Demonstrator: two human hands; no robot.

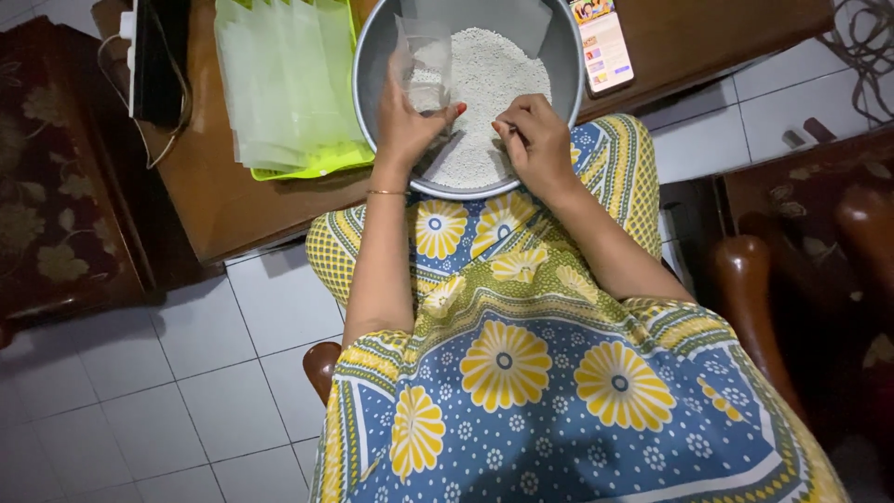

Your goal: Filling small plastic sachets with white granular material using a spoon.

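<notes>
A round grey metal basin (372, 65) rests on the edge of a brown wooden table (214, 186) and holds a heap of small white grains (489, 84). My left hand (405, 121) holds a small clear plastic bag (424, 65) upright over the basin, with some grains in its bottom. My right hand (533, 140) is closed just right of it, low over the grains at the basin's near rim; whatever it grips is hidden by the fingers. A thin gold bracelet circles my left wrist.
A lime-green tray (321, 163) with a stack of clear plastic bags (284, 79) lies left of the basin. A phone (603, 42) sits right of it. A dark box with cables is at the table's left end. Wooden chairs stand on both sides on white floor tiles.
</notes>
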